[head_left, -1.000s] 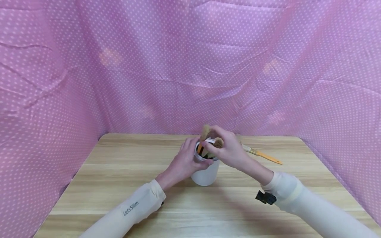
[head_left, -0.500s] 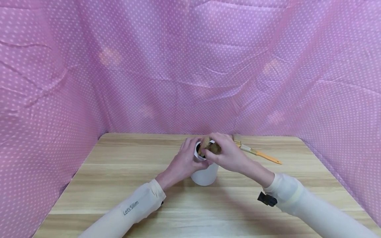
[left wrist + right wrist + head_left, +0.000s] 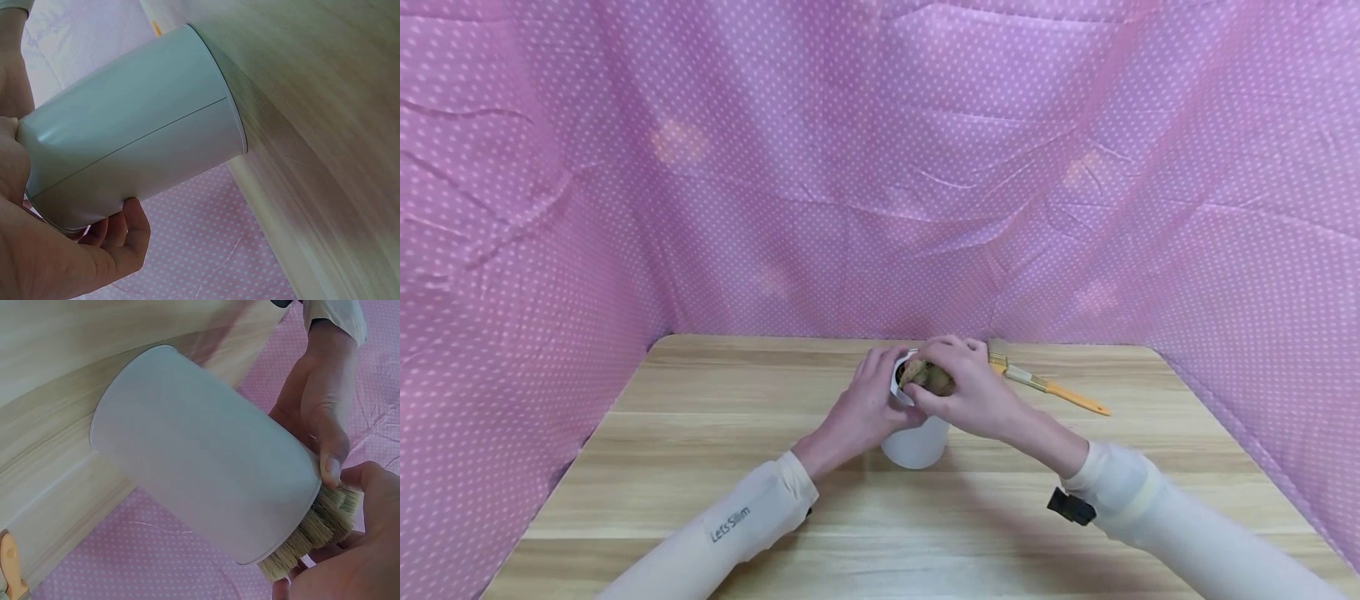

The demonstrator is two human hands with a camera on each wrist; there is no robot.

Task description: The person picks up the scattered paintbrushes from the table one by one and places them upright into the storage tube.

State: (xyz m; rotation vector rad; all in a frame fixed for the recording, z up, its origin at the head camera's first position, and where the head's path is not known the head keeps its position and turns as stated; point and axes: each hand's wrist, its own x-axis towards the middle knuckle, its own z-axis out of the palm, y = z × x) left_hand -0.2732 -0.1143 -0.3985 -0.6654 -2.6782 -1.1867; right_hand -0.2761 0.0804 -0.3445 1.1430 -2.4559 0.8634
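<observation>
A white cylindrical container (image 3: 915,446) stands on the table. My left hand (image 3: 868,404) grips it near the rim, thumb in front and fingers round the far side. Brush bristles (image 3: 934,379) crowd its mouth, and my right hand (image 3: 977,387) holds them between thumb and fingers. From the right wrist view, several tan bristle heads (image 3: 312,534) stick out past the rim, partly covered by the right fingers. Their handles are hidden inside. In the left wrist view, the container's plain wall (image 3: 137,119) shows a straight seam.
To the right of the container lies a paintbrush with an orange handle (image 3: 1078,398). Another brush's bristles (image 3: 997,347) show just behind the right hand. The wooden table (image 3: 715,450) ends at a pink dotted cloth (image 3: 820,208) behind and at the sides.
The right hand has come down with the brush it holds, whose bristles now sit lower at the container's mouth. More of the brush behind that hand shows. The left hand keeps its grip.
</observation>
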